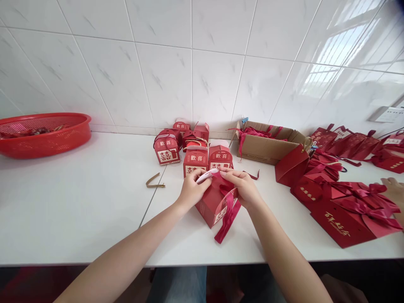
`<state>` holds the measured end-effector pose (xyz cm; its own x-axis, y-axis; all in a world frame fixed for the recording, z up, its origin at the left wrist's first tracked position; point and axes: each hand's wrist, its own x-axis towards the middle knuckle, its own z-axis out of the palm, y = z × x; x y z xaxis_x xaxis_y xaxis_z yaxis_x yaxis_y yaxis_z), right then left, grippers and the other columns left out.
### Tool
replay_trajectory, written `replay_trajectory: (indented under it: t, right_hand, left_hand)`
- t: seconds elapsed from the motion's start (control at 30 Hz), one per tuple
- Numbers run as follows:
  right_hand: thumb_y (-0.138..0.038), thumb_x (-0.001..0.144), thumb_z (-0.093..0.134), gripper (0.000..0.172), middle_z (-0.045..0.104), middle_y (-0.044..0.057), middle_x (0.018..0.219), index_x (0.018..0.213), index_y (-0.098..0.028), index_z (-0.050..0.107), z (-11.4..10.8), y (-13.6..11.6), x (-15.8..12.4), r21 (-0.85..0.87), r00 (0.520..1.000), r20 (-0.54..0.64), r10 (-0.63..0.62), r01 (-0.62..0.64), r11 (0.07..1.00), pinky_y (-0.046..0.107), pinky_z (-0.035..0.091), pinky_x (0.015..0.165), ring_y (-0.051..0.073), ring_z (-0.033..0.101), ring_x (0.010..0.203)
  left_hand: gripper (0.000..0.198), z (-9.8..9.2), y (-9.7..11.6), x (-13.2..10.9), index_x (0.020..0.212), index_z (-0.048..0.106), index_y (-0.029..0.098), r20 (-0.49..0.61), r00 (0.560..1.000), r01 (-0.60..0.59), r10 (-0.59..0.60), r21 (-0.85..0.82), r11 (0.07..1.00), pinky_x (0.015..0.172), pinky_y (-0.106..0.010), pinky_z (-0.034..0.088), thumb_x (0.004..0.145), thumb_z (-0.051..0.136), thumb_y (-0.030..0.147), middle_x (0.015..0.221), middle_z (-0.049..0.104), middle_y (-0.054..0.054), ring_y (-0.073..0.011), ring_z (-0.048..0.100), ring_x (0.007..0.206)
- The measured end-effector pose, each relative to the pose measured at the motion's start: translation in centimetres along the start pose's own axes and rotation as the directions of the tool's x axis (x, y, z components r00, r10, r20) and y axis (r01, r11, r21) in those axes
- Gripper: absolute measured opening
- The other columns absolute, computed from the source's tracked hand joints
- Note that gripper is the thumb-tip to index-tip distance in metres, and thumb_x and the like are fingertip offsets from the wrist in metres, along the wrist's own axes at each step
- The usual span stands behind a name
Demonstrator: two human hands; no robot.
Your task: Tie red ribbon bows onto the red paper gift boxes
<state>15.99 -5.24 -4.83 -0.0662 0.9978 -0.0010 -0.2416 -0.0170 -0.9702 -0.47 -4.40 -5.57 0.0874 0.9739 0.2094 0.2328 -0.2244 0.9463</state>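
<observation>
A small red gift box [212, 207] with a red ribbon [227, 219] trailing off its front sits on the white counter [94, 202] in front of me. My left hand [192, 188] is closed on the box's top, pinching a white flap or paper at the opening. My right hand [242, 185] is closed on the red top flap and ribbon from the other side. Both hands touch the box and meet above it.
Several finished red boxes [195, 162] stand behind, by the tiled wall. A cardboard carton [268, 147] with ribbons sits back right. Flat red boxes with bows [347, 206] pile at right, beside another person's hand [394, 189]. A red basket [44, 132] is far left; a gold strip [154, 181] lies nearby.
</observation>
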Motion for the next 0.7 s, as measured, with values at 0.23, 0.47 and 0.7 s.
replay_trajectory:
  t: [0.23,0.47,0.7]
  right_hand:
    - [-0.04,0.064,0.077,0.022,0.062,0.007,0.119,0.068,-0.018,0.075,0.01,0.03,0.01,-0.022,0.999,0.035,-0.007,0.008,1.0,0.031,0.049,0.07,0.021,0.061,0.09]
    - [-0.037,0.066,0.077,0.017,0.062,0.005,0.119,0.067,-0.02,0.074,-0.23,0.09,0.01,-0.008,0.998,0.065,-0.018,0.018,1.0,0.03,0.049,0.075,0.019,0.061,0.091]
    - [-0.037,0.064,0.079,0.018,0.064,0.006,0.115,0.066,-0.02,0.074,-0.24,0.11,0.04,0.002,0.999,0.051,-0.017,0.017,1.0,0.031,0.05,0.074,0.02,0.061,0.091]
  left_hand:
    - [0.02,0.07,0.03,-0.18,0.074,0.059,0.019,0.021,1.0,-0.003,0.005,-0.049,0.999,0.065,-0.026,0.04,0.074,0.064,0.039,0.074,0.059,0.0,-0.0166,0.055,0.073]
    - [0.022,0.07,-0.08,-0.18,0.076,0.059,0.019,0.013,0.999,0.03,-0.03,-0.039,0.999,0.065,-0.026,0.04,0.074,0.065,0.04,0.074,0.059,0.001,-0.0168,0.055,0.073]
    - [0.022,0.1,-0.02,-0.2,0.072,0.057,0.019,0.017,1.0,0.02,-0.019,-0.069,0.997,0.062,-0.024,0.038,0.073,0.066,0.039,0.071,0.057,0.002,-0.0149,0.052,0.069]
